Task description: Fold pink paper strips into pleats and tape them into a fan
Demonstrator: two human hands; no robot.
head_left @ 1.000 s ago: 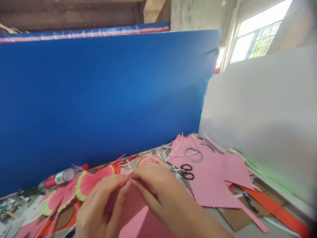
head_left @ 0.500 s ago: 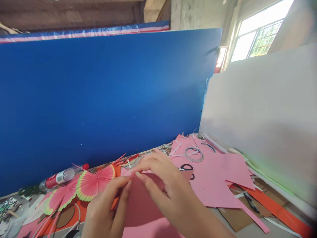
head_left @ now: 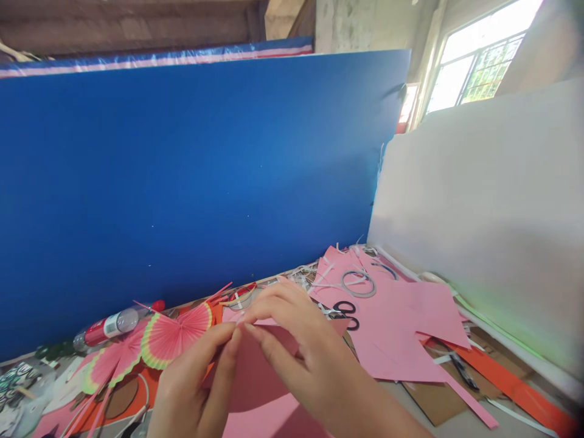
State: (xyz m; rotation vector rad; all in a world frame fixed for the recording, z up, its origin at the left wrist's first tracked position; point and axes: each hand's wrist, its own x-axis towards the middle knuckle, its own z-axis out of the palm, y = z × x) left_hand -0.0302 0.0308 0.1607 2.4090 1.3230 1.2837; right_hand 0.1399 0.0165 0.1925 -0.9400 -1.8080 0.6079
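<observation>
A piece of pink paper (head_left: 262, 368) stands up between my two hands, its upper edge near my fingertips. My left hand (head_left: 194, 377) pinches the paper's upper left corner between thumb and fingers. Close beside it, my right hand (head_left: 314, 359) is also closed, thumb and forefinger meeting at that same corner. A small pale bit shows at the fingertips, too small to name. Below lies more pink paper (head_left: 274, 423). Black-handled scissors (head_left: 345, 316) rest just beyond my right hand, partly on pink sheets (head_left: 396, 331).
Pink pleated paper fans (head_left: 177, 334) with yellow-green edges lie left, by a plastic bottle (head_left: 112, 326). A tape roll (head_left: 359, 284) sits on the pink sheets. A utility knife (head_left: 464, 371) lies right. A blue panel (head_left: 205, 182) and white panel (head_left: 483, 225) border the table.
The pink paper's right part has dipped, uncovering more of the scissors. My right hand has shifted slightly left and down; both hands stay together at the corner.
</observation>
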